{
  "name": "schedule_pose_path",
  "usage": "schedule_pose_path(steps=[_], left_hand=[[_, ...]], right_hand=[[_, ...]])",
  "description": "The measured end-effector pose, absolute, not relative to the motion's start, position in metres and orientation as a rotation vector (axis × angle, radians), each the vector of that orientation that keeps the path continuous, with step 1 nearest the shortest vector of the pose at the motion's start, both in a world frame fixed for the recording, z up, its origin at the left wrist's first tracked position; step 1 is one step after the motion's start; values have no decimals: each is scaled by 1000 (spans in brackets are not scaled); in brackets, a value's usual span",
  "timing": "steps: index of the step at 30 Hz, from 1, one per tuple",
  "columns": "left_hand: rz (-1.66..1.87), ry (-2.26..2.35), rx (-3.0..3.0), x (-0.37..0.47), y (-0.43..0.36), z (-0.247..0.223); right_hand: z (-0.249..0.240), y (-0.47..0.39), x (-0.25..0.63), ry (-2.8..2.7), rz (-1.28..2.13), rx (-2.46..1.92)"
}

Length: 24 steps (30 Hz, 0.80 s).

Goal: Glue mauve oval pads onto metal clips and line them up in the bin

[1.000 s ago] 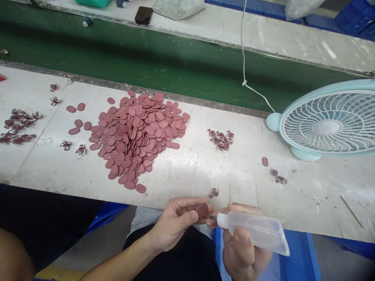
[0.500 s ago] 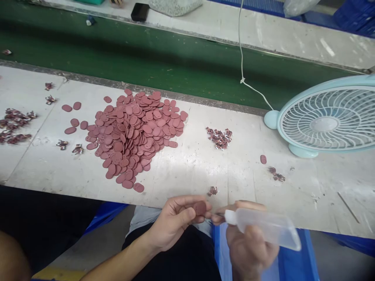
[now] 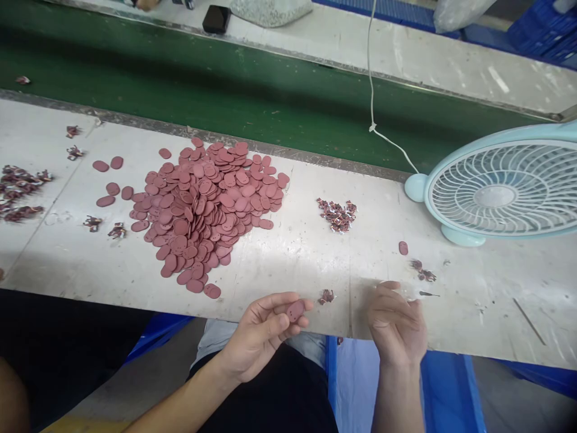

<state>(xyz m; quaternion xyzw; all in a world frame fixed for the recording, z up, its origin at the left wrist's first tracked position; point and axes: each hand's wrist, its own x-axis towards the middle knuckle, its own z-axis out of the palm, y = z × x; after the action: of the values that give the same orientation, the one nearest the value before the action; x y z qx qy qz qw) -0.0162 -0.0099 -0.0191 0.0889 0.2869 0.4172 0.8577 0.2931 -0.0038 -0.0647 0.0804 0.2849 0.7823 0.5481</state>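
My left hand (image 3: 256, 340) pinches a flat reddish-brown oval disc (image 3: 296, 311) between thumb and fingers; small dark holes show on its face. To the right, my right hand (image 3: 397, 325) is closed at the table edge. The dark needle tip (image 3: 429, 294) of the squeeze bottle points right from behind its fingers; the bottle's translucent body is mostly hidden by the hand. Between my hands lies a small brown figure-like piece (image 3: 327, 296). A large heap of matching oval discs (image 3: 202, 210) spreads to the left.
A small pile of brown-and-white pieces (image 3: 337, 215) sits mid-table. A light-blue fan (image 3: 496, 195) stands at right, its white cord (image 3: 372, 90) crossing the green channel (image 3: 270, 108). Lone disc (image 3: 403, 248), thin stick (image 3: 529, 322) and more pieces (image 3: 20, 192) lie about. A blue bin (image 3: 451, 385) is below.
My right hand has swung the squeeze bottle up and right, away from the disc, and its needle now points right. My left hand keeps the disc and has shifted slightly left.
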Motion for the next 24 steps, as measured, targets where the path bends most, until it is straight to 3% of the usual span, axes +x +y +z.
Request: schedule_pose_path(steps=[5, 11, 15, 20, 24], left_hand=[[896, 665, 160, -26, -8, -21], [879, 662, 150, -29, -9, -20], [842, 631, 175, -25, -12, -19], [838, 613, 237, -23, -13, -15], [871, 655, 320, -22, -13, -13]], right_hand=[[-40, -8, 280, 375, 1826, -83], [-9, -31, 222, -1175, 1083, -1426], [-22, -19, 206, -1905, 781, -1682], [-19, -12, 204, -1781, 833, -1694], [15, -27, 193, -1313, 1164, -1547]])
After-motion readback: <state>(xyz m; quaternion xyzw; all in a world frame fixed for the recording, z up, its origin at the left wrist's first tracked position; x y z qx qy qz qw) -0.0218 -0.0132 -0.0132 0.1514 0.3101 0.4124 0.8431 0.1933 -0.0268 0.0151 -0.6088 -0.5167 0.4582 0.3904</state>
